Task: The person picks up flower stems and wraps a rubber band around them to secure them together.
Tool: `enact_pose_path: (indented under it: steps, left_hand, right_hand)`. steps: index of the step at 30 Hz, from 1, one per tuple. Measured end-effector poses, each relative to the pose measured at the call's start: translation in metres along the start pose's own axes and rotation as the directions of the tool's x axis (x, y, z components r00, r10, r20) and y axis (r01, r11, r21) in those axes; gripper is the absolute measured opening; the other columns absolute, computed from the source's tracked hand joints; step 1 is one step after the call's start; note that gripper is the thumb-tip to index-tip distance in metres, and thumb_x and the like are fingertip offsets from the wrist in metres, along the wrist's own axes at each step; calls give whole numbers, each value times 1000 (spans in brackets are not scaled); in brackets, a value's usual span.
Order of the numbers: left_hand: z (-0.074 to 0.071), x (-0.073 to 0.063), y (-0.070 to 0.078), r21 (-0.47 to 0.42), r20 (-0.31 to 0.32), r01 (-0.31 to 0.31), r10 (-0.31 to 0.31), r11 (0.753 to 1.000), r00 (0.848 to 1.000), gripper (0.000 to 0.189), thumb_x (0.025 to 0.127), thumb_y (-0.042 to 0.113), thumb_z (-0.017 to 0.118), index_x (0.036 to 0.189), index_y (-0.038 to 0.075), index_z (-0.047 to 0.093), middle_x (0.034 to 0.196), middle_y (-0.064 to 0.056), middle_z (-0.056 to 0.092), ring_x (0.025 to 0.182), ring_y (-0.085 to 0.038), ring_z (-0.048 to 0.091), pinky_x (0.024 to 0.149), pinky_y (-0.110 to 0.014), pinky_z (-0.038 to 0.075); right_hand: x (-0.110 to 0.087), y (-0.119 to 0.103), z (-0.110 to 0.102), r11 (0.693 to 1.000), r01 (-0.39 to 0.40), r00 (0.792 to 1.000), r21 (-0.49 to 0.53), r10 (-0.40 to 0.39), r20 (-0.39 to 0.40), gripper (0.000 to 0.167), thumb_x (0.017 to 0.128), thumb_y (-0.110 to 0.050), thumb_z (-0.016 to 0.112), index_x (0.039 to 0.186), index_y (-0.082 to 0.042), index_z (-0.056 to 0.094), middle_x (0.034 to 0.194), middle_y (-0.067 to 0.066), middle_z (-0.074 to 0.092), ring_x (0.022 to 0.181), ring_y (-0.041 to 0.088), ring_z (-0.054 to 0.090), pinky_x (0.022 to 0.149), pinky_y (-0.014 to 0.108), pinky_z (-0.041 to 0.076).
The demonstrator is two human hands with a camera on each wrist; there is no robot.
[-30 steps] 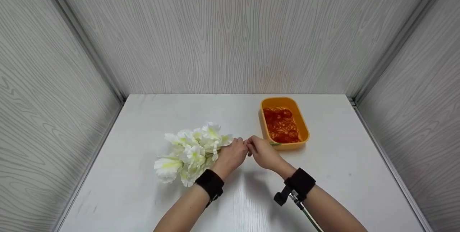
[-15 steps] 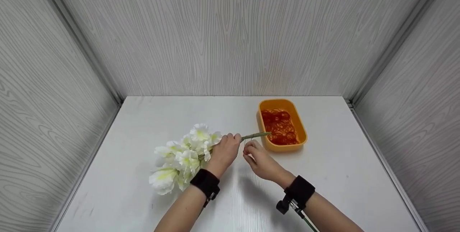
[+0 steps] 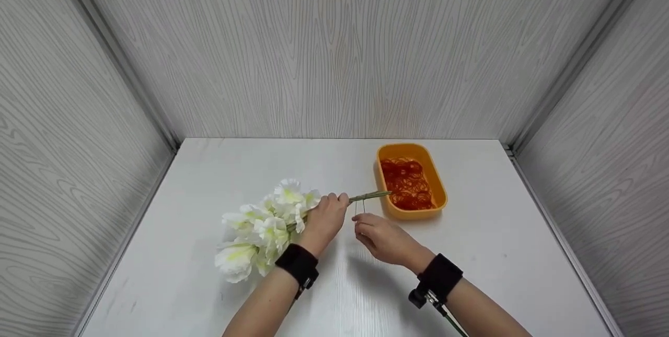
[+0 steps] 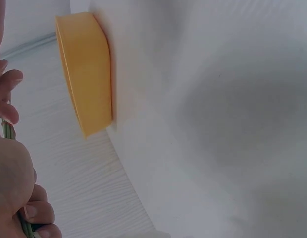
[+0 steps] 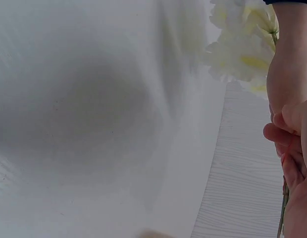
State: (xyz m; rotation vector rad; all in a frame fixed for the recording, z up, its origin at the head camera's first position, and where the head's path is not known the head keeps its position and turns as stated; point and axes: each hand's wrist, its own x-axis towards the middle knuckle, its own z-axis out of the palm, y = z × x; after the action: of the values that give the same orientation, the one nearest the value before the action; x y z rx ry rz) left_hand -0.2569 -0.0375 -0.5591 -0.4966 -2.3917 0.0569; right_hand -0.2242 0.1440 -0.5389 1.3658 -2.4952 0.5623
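My left hand (image 3: pixel 326 217) grips a bundle of green stems (image 3: pixel 372 195) with large white flowers (image 3: pixel 264 230), just above the table. The blooms spread to the left of that hand, and the stem ends point right, over the near part of the orange box's left rim. Below the stems, my right hand (image 3: pixel 385 239) pinches a thin rubber band (image 3: pixel 364 206) and stretches it down from the bundle. The rubber band (image 5: pixel 290 145) looks red in the right wrist view. In the left wrist view, the stems (image 4: pixel 9 130) show between both hands; how the band loops round them is unclear.
An orange box (image 3: pixel 421 215) holding many red rubber bands (image 3: pixel 410 185) stands on the white table (image 3: pixel 502 243) behind my right hand. Grey wood-grain panels (image 3: pixel 334 65) enclose the table at the back and both sides. A cable runs from the right wristband (image 3: pixel 440 277).
My left hand and the flowers have moved slightly left. My right hand has drawn away from the stems, towards me, stretching the rubber band and leaving the stem ends in view.
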Motion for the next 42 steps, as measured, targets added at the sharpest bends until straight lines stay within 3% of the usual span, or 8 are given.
enact_pose_path:
  steps: [5,10,14,21,29,35,39,42]
  left_hand:
    - [-2,-1,0,10,-27,-16,16,1000,999,30,100,28,47,77,9,52,63,-6,55,54,-19,57,35,-28,41]
    - [-3,-2,0,22,-59,-17,19,1000,998,29,101,21,42,76,9,51,62,-5,53,53,-18,55,34,-27,39]
    - [-3,-2,-1,5,-32,-18,18,1000,999,26,100,16,43,76,9,50,62,-6,53,53,-18,55,34,-27,39]
    - [-9,4,-6,-81,98,21,-13,997,995,21,97,13,56,78,7,50,64,-9,54,55,-22,57,39,-30,44]
    - [-14,10,-7,-119,24,-16,19,993,1000,22,97,17,57,79,6,50,63,-9,52,52,-24,56,43,-32,45]
    - [-13,9,-7,-51,-135,-169,161,984,978,22,98,19,51,79,8,49,63,-6,50,51,-20,52,47,-31,42]
    - [-14,5,-11,0,-160,-291,287,957,944,25,101,21,43,79,9,47,64,-4,47,53,-17,50,49,-28,39]
    - [-15,0,-15,-34,-128,-337,330,941,935,28,102,25,42,82,8,49,67,-3,49,56,-16,51,51,-28,40]
  right_hand:
    - [1,1,-1,996,73,997,-53,-72,18,5,95,-8,62,92,-10,67,96,-1,63,90,15,60,84,29,49]
    - [4,3,-4,989,113,994,-91,-113,-2,5,93,-6,64,90,-10,66,95,0,63,95,17,59,97,34,45]
    - [3,3,-3,989,128,991,-75,-130,-30,7,92,-5,64,87,-10,64,88,-2,58,86,16,56,83,29,48]
    - [-6,3,4,980,-39,998,196,46,-34,9,97,-3,56,93,-11,60,81,-1,56,74,11,52,68,26,48]
    - [-9,10,5,748,-286,947,599,318,54,13,102,-6,49,96,-9,61,74,3,60,69,25,60,65,32,51]
    - [-15,22,7,534,-396,886,747,435,159,18,103,-12,47,97,-3,61,78,12,54,68,20,52,63,29,48]
    - [-22,30,2,494,-444,864,747,457,212,18,103,-8,47,97,-2,63,80,8,50,68,22,45,62,27,41]
    - [-26,28,-6,418,-447,856,791,457,242,17,102,-6,49,97,1,64,82,6,49,68,22,43,62,28,38]
